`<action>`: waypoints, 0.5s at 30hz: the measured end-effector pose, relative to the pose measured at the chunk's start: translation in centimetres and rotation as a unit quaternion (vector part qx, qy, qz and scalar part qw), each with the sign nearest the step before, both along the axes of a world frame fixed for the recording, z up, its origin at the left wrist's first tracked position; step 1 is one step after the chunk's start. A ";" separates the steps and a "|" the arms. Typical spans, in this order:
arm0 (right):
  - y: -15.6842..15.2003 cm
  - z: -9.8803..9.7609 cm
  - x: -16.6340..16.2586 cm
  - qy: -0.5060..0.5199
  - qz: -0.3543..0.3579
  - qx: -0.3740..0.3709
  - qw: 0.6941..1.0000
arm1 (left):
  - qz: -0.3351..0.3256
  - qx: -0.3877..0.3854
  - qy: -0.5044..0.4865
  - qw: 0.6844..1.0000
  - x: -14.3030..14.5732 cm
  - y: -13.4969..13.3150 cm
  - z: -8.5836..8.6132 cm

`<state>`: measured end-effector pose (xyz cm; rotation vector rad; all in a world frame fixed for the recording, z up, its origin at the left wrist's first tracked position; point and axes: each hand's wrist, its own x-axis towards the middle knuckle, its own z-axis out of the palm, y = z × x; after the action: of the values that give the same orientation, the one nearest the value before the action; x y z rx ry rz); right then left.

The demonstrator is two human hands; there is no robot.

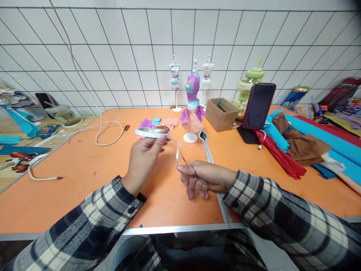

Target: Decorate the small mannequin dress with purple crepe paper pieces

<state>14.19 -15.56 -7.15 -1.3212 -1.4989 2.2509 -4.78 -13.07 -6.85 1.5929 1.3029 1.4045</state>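
My left hand (145, 156) is closed on a roll of white tape (150, 132), held level above the table. A thin white strip trails from the roll's right side. My right hand (199, 178) pinches a short white piece of tape (177, 155) between thumb and forefinger, its free end pointing up. The same hand holds small metal scissors (184, 159), whose blades point up and left; their handles are mostly hidden by the fingers. Beyond the hands stands a small dress form (192, 94) wrapped in purple and blue, with a peach skirt, on a white round base.
Purple, blue and peach paper scraps (170, 123) lie behind my left hand. Two white dress forms (175, 77) stand at the wall. Rightward are a cardboard box (221, 114), a propped phone (258, 105) and crumpled coloured paper (304, 139). A white cable (98, 137) curls at left.
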 end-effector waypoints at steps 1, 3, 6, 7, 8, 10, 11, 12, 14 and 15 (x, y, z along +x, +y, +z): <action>0.2 0.0 0.2 -0.009 0.006 -0.005 1.000 | 0.012 0.009 -0.024 1.000 -0.3 0.2 0.2; 0.5 0.0 0.8 -0.009 0.011 0.019 1.000 | 0.014 0.014 -0.054 0.998 -0.9 0.7 0.5; 0.9 0.1 2.1 0.076 -0.029 0.140 0.987 | -0.018 -0.021 -0.059 0.998 -1.5 1.2 0.6; 1.0 0.1 2.4 0.120 -0.081 0.213 0.966 | -0.023 -0.038 -0.054 0.998 -1.5 1.3 0.5; 1.0 0.2 2.6 0.153 -0.164 0.300 0.927 | -0.025 -0.054 -0.047 0.997 -1.5 1.3 0.5; 1.1 0.1 2.7 0.160 -0.325 0.450 0.816 | -0.030 -0.080 -0.029 0.996 -1.3 1.1 0.4; 1.2 0.0 2.6 0.138 -0.371 0.502 0.769 | -0.038 -0.089 -0.020 0.995 -1.1 0.9 0.4; 1.2 -0.2 2.3 0.106 -0.382 0.541 0.742 | -0.050 -0.097 -0.010 0.994 -0.8 0.7 0.2; 1.1 -0.8 1.7 0.029 -0.322 0.585 0.744 | -0.082 -0.114 0.009 0.990 -0.4 0.4 -0.1; 1.1 -1.1 1.4 -0.009 -0.276 0.590 0.759 | -0.098 -0.124 0.016 0.987 -0.2 0.3 -0.3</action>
<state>15.60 -14.48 -8.25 -1.0545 -1.6786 0.6051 -4.96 -12.77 -7.16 1.5323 1.2480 1.0592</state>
